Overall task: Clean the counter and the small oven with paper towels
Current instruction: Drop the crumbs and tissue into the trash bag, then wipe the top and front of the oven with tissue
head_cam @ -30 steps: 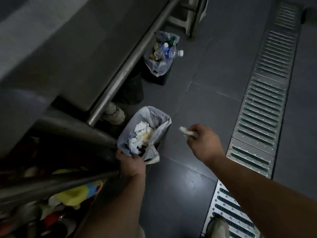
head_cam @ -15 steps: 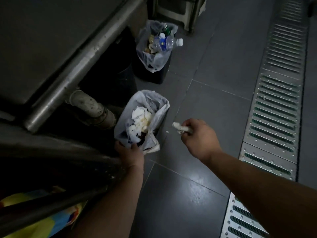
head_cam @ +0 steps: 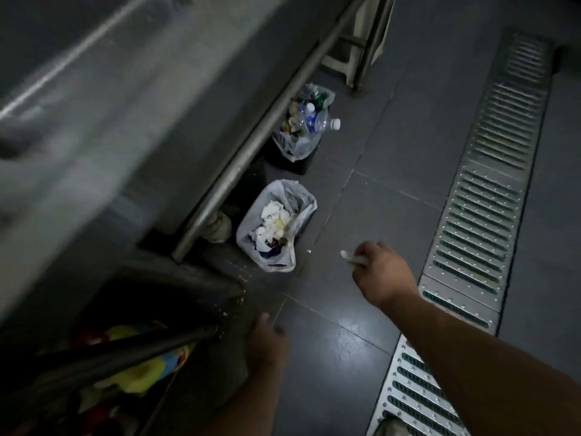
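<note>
disposal step: right hand [head_cam: 382,273] pinches a used paper towel [head_cam: 352,258] beside the bin [head_cam: 301,196]; left hand [head_cam: 267,339] hangs loose, empty; next, carry it over the rim.

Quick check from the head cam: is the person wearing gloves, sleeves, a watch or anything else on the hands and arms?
Nothing visible. The left hand and right hand are bare, with no gloves or rings that show. Both forearms are uncovered as far as the frame shows them, no sleeve edge in view, and no watch or band at either wrist. The dim light hides finer detail.

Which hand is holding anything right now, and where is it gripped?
The right hand is closed on a crumpled paper towel, gripped at one end; the other end pokes out past the fingers. The left hand holds nothing.
</note>
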### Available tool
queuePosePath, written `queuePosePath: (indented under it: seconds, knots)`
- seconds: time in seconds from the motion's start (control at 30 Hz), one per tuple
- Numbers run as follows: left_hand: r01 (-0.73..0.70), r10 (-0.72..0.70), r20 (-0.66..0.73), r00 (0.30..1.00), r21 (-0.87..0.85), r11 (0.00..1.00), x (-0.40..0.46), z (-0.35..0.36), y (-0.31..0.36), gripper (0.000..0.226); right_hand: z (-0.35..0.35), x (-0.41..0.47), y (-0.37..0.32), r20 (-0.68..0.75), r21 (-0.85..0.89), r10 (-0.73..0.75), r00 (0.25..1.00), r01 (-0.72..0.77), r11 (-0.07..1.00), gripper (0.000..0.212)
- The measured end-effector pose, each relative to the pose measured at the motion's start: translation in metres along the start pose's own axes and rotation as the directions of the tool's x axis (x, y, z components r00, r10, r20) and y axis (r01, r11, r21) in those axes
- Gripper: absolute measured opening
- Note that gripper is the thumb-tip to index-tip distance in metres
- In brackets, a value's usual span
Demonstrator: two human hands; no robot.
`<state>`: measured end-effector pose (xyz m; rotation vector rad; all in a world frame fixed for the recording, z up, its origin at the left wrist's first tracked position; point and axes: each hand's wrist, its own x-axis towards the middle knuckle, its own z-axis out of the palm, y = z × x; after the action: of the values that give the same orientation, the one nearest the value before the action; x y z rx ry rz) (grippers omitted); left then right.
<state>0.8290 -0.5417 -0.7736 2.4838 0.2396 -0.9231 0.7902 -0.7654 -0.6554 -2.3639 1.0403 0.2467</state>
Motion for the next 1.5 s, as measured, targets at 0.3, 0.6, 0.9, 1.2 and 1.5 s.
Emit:
queuePosePath:
  seconds: [0.3,0.6,0.9,1.2,1.5]
  knots:
    - [-0.252,0.150,0.284,0.947,0.369,0.895,-0.193,-0.154,0.017,0.036,-0.109,-0.115,-0.132,0.219,-0.139,0.005,0.976,0.026,0.990,0.028]
    - [-0.444,0.253,0.414,0.875,0.477,0.759,-0.299,-0.298,0.019,0.038,-0.197,-0.212,-0.254,0.191,-0.239,-0.027,0.981,0.073,0.968,0.023]
    - [-0.492,0.274,0.464,0.842,0.456,0.742,-0.305,-0.405,0.018,0.046,-0.230,-0.246,-0.323,0.194,-0.354,-0.055,0.979,0.122,0.927,0.025]
    - [-0.288,0.205,0.250,0.946,0.362,0.886,-0.293,-0.484,0.003,0.034,-0.219,-0.210,-0.397,0.387,-0.443,-0.203,0.899,0.375,0.814,0.025]
    - [0.167,-0.172,0.017,0.985,0.162,0.973,-0.315,-0.523,-0.058,0.042,-0.194,-0.188,-0.468,0.561,-0.388,-0.441,0.701,0.693,0.607,0.028]
